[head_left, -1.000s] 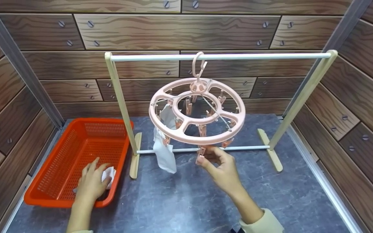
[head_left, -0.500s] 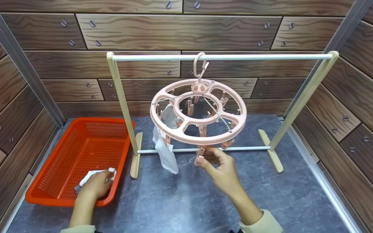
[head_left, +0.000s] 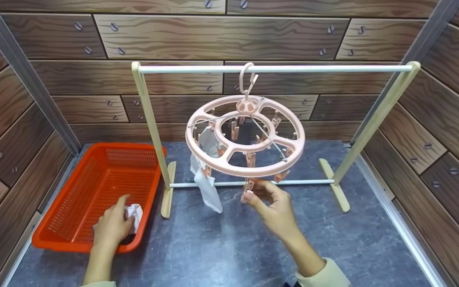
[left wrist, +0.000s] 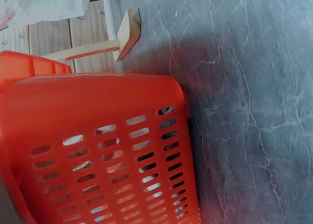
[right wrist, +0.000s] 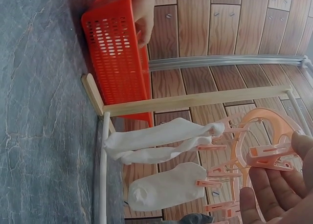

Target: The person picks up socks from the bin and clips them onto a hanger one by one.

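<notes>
Couple of white socks (head_left: 207, 187) already clipped on the hanger (head_left: 245, 137). Left hand (head_left: 114, 225) has its grip round another sock (head_left: 135, 215) in the basket (head_left: 74, 199); right hand (head_left: 275, 209) pinches a clip (head_left: 248, 190). Plenty of clips left.

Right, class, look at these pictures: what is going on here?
A person is working at a round pink clip hanger hung from a small rack. The right hand pinches a front clip under the ring. The left hand grips a white cloth inside the orange basket. White socks already hang from other clips.
</notes>
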A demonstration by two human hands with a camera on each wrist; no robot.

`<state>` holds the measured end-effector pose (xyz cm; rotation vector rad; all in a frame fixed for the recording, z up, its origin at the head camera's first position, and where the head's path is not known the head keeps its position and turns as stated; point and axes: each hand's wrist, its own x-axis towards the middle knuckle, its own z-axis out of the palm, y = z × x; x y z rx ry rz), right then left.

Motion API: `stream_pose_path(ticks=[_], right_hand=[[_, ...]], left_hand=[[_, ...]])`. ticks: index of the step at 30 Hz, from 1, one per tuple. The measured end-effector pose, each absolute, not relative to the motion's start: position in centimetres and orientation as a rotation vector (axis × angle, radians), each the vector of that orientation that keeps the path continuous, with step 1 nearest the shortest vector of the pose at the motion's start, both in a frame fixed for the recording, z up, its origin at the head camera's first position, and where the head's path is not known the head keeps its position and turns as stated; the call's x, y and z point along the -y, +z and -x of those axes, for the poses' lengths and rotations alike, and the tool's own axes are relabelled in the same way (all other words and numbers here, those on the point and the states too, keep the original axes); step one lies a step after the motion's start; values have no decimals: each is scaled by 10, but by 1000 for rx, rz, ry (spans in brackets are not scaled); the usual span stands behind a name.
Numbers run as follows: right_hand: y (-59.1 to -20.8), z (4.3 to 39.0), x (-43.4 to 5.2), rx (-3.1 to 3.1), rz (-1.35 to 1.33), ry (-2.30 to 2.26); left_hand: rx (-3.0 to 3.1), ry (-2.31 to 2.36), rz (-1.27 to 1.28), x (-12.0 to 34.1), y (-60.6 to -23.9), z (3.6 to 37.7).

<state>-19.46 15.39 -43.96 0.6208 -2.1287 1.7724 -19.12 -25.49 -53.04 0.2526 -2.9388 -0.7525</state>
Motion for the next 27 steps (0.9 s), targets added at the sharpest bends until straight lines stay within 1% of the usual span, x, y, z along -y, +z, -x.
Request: stream_pose_path(ticks=[3,9,18,23,27], right_hand=[[-438,194,-155,2129,-620,1768],[-438,194,-155,2130,-611,1756],[-437,194,-154,2141,-559,1781],[-435,192,-156,2142,-564,1790],[-434,192,-156,2143,-566,1778]], left_hand=[[2857,-750,-232,254,-530,192],[2528,-798,-276,251,-532,190],[2251,-823,-80,253,-533,190],[2188,-863,-44,249,-530,190],[2136,-979,-44,245,-524,187]])
